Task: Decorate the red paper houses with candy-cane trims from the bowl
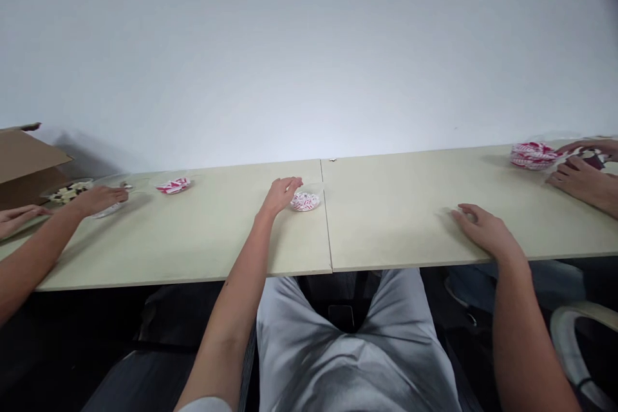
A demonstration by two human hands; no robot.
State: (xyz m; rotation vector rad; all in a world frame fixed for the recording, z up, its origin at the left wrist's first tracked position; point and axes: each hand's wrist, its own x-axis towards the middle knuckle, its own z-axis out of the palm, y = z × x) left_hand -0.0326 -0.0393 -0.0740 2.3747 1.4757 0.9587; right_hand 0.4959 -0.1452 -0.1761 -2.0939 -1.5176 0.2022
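My left hand is at the left side of a small clear bowl, its fingers stretched out over the rim. I cannot tell whether they press on it. Inside the bowl lie small red-and-white wrapped pieces. My right hand rests near the front of the table, well to the right of the bowl. Its fingers are loosely curved and apart, and I see nothing held in them.
The pale table has a seam beside the bowl and a wall behind it. On the left are a cardboard box, several bowls and a co-worker's hand. On the right, another person's hands work by a red-and-white pile.
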